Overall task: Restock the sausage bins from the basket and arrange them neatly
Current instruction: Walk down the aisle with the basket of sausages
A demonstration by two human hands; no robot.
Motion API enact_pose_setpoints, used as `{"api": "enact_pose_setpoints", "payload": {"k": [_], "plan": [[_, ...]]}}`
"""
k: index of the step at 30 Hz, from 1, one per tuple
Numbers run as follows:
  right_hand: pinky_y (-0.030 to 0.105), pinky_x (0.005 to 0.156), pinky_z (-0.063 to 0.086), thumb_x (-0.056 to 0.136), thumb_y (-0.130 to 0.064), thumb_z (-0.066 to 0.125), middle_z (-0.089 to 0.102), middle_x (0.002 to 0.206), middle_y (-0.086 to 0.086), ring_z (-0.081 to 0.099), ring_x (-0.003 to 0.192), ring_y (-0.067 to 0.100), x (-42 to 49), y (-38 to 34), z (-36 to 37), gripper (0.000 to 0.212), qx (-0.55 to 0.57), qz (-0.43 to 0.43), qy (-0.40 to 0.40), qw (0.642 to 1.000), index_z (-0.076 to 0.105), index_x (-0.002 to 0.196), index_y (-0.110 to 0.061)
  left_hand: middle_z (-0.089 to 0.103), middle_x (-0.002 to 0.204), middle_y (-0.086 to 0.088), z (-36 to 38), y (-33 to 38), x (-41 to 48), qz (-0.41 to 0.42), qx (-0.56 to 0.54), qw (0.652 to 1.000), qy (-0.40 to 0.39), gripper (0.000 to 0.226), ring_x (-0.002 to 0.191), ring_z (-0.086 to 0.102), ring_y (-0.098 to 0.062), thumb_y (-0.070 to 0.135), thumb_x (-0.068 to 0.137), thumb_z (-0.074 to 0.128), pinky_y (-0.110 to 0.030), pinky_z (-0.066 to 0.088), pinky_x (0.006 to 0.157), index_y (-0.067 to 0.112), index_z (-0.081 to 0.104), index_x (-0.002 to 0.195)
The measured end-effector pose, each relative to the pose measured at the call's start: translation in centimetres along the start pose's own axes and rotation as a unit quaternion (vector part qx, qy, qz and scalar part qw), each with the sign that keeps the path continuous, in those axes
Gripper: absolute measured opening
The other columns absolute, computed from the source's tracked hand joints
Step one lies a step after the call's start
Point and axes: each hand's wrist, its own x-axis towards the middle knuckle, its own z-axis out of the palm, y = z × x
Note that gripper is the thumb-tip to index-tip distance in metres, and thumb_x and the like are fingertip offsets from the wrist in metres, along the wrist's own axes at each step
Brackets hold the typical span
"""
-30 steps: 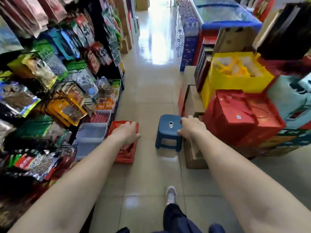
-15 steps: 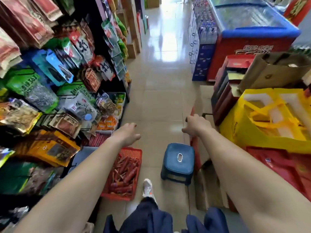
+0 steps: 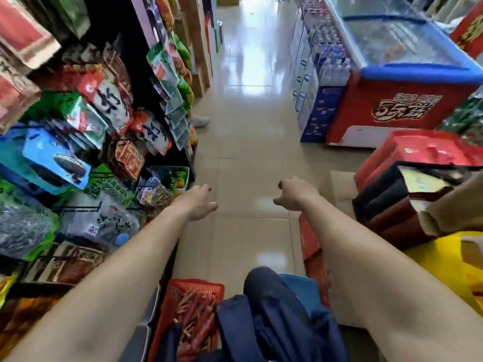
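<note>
The red basket [image 3: 180,288] stands on the floor at the bottom of the view, just left of my knees, with several red sausage sticks [image 3: 193,312] lying loose in it. A grey bin's edge [image 3: 146,333] shows to its left, below the snack rack; my left forearm hides the other low bins. My left hand [image 3: 198,202] hangs in the air above the aisle floor beside the rack, fingers loosely curled, holding nothing. My right hand [image 3: 295,194] is level with it further right, curled into a loose fist, also empty.
Hanging snack bags [image 3: 109,105] fill the rack on the left. A blue stool [image 3: 300,288] sits under my dark-trousered knee [image 3: 264,296]. Red and dark boxes [image 3: 392,194], a yellow bag [image 3: 444,259] and a red freezer [image 3: 402,108] line the right. Someone's white shoe [image 3: 200,120] shows ahead.
I have moved forward and lowered myself; basket and stool slid to the bottom of the view and my knees came up. Both hands stayed outstretched and empty.
</note>
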Motion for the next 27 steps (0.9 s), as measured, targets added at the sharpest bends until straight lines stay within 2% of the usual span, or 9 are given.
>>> {"api": "enact_pose_setpoints", "payload": {"k": [6, 13, 16, 18, 21, 23, 27], "plan": [[0.044, 0.095, 0.05, 0.089, -0.049, 0.063, 0.052, 0.137, 0.011, 0.053, 0.122, 0.033, 9.3, -4.6, -4.3, 0.058, -0.022, -0.035, -0.001, 0.999, 0.052, 0.137, -0.017, 0.051, 0.143, -0.014, -3.9, -2.8, 6.4, -0.018, -0.017, 1.0, 0.001, 0.063, 0.127, 0.053, -0.032, 0.043, 0.092, 0.06, -0.042, 0.046, 0.103, 0.011, 0.044, 0.143], [0.044, 0.097, 0.05, 0.088, -0.049, 0.064, 0.05, 0.137, 0.014, 0.054, 0.122, 0.035, 22.8, -10.1, -8.0, 0.06, -0.057, -0.094, -0.027, 0.994, 0.052, 0.137, -0.016, 0.043, 0.153, -0.008, -8.5, -6.8, 14.7, -0.089, -0.055, 0.994, 0.007, 0.072, 0.133, 0.05, -0.029, 0.049, 0.093, 0.057, -0.042, 0.046, 0.1, 0.017, 0.033, 0.153], [0.042, 0.091, 0.05, 0.089, -0.049, 0.062, 0.049, 0.137, 0.012, 0.054, 0.12, 0.035, 29.5, -13.8, -9.7, 0.059, -0.081, -0.145, -0.036, 0.986, 0.049, 0.138, -0.018, 0.043, 0.151, -0.009, -9.8, -9.0, 18.1, -0.138, -0.085, 0.987, 0.014, 0.07, 0.132, 0.049, -0.029, 0.048, 0.093, 0.055, -0.042, 0.047, 0.098, 0.017, 0.034, 0.152], [0.04, 0.083, 0.048, 0.09, -0.049, 0.061, 0.051, 0.134, 0.012, 0.055, 0.119, 0.035, 33.6, -16.6, -10.8, 0.058, -0.103, -0.189, -0.045, 0.976, 0.049, 0.137, -0.017, 0.045, 0.151, -0.008, -10.6, -10.3, 20.1, -0.18, -0.106, 0.978, 0.009, 0.07, 0.132, 0.05, -0.029, 0.048, 0.093, 0.055, -0.042, 0.047, 0.1, 0.016, 0.035, 0.152], [0.043, 0.09, 0.051, 0.086, -0.05, 0.06, 0.055, 0.131, 0.013, 0.056, 0.117, 0.035, 38.7, -20.8, -11.6, 0.06, -0.136, -0.258, -0.073, 0.954, 0.052, 0.135, -0.017, 0.047, 0.149, -0.011, -10.9, -11.9, 22.4, -0.252, -0.145, 0.957, -0.002, 0.067, 0.129, 0.051, -0.03, 0.043, 0.095, 0.057, -0.039, 0.046, 0.099, 0.013, 0.036, 0.151], [0.045, 0.094, 0.051, 0.084, -0.051, 0.06, 0.059, 0.13, 0.013, 0.055, 0.118, 0.034, 41.0, -23.5, -11.7, 0.063, -0.171, -0.308, -0.105, 0.93, 0.052, 0.136, -0.017, 0.044, 0.152, -0.013, -10.6, -12.4, 23.0, -0.295, -0.174, 0.939, -0.002, 0.071, 0.133, 0.049, -0.031, 0.044, 0.095, 0.059, -0.039, 0.045, 0.103, 0.012, 0.034, 0.153], [0.045, 0.09, 0.053, 0.08, -0.051, 0.06, 0.064, 0.119, 0.012, 0.061, 0.106, 0.035, 43.2, -29.3, -9.9, 0.062, -0.233, -0.374, -0.164, 0.882, 0.055, 0.131, -0.016, 0.045, 0.152, -0.015, -8.8, -13.4, 21.7, -0.375, -0.232, 0.897, 0.011, 0.072, 0.132, 0.05, -0.032, 0.05, 0.094, 0.058, -0.04, 0.045, 0.105, 0.014, 0.036, 0.152]]}}
